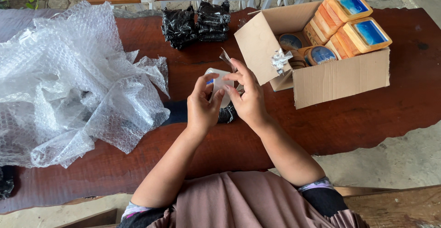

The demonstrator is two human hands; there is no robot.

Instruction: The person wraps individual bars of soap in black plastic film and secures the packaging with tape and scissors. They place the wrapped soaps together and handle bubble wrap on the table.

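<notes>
From my feed, the small white object (219, 84) at the centre of the frame is mostly hidden behind the fingers, so I cannot tell what it is; a bit of blue shows on it, and a clear plastic strip (227, 57) sticks up at its 12 o'clock. My left hand (202, 106) has a closed grip on the object's left edge, and my right hand (245, 95) pinches its right side with fingers curled. Both hover just above the dark red wooden table (358, 122).

At 9 o'clock a big heap of bubble wrap (69, 85) covers the table, cut off by the frame's left edge. At 12 o'clock lie two stacks of black bundles (195, 23). At 2 o'clock stands an open cardboard box (340, 76) holding round and square wooden pieces with blue tops (353, 19); a crumpled silvery scrap (280, 60) sits on its flap.
</notes>
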